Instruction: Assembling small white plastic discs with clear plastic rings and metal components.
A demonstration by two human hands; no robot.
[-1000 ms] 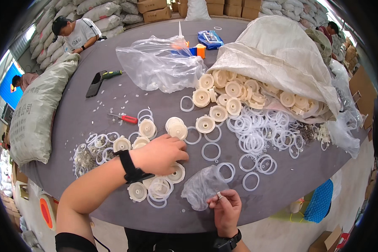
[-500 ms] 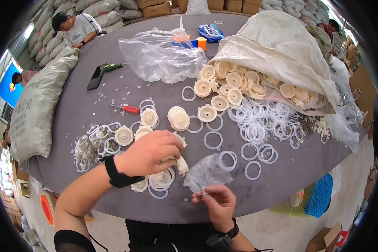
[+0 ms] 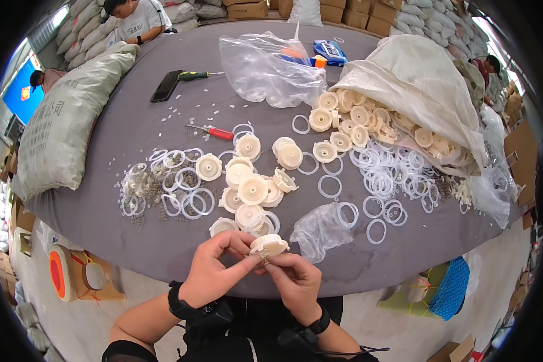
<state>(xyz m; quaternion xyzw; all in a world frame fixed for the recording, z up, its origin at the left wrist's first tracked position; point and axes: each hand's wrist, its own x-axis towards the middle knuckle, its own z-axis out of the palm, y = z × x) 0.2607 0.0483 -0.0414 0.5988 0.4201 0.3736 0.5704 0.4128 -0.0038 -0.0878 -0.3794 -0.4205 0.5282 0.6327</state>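
Note:
Close to the table's near edge, my left hand point(image 3: 218, 268) grips a round cream plastic cap point(image 3: 269, 244) with small lugs on its rim, tilted on edge. My right hand point(image 3: 297, 282) meets it from the other side, thumb and finger pinched together against the cap's underside. Whatever tiny piece the right fingertips hold is too small to name. Just beyond the hands lies a cluster of similar cream caps point(image 3: 253, 190), some overlapping. A crumpled clear plastic bag point(image 3: 320, 234) rests right of them, partly under white rings point(image 3: 347, 214).
A large woven sack point(image 3: 413, 78) spills more caps at the far right, beside a heap of white rings point(image 3: 381, 172). Rings and small metal bits point(image 3: 154, 184) lie left. A red screwdriver point(image 3: 217, 132), a phone point(image 3: 166, 87) and a full sack point(image 3: 69, 123) are farther off. Co-workers sit beyond.
My left hand has come down from the cap cluster, bringing one cap to my right hand. My right hand has shifted slightly left. The view has shifted too.

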